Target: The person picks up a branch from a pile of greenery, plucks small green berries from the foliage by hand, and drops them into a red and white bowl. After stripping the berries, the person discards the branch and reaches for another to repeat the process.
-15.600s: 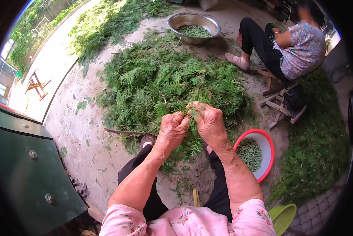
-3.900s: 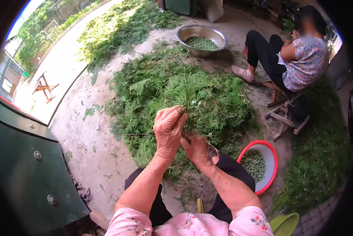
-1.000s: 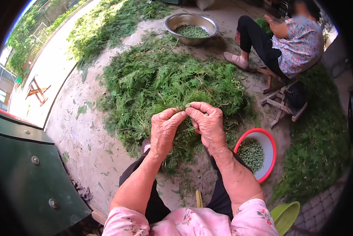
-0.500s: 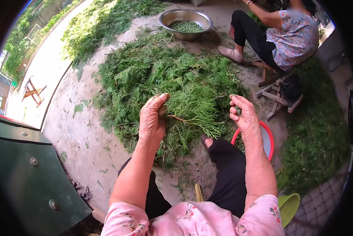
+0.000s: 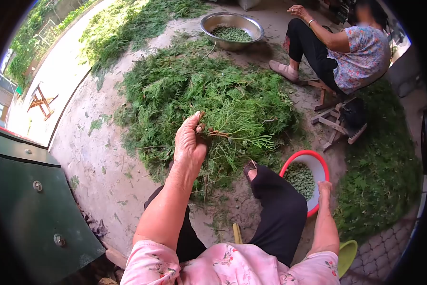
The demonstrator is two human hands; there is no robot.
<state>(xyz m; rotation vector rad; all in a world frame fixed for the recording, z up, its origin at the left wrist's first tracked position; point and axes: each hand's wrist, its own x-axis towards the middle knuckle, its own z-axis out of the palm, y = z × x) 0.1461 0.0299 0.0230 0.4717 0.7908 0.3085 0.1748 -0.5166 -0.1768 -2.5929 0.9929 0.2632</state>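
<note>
My left hand is closed on the stem end of a green conifer sprig, which spreads out to the right above a wide pile of cut branches. Down at the right, my right hand is at the right rim of a red-rimmed white basin. Small green cones lie in that basin. The fingers of my right hand are too small and partly hidden to make out.
A metal bowl of green cones stands beyond the pile. At the upper right a person sits near a wooden stool. More greenery lies at the right; a green panel stands at the lower left.
My right hand has moved from beside the sprig, where it held small green cones, down to the basin's rim. My left hand still holds the sprig. The seated person's hand now shows in front of them.
</note>
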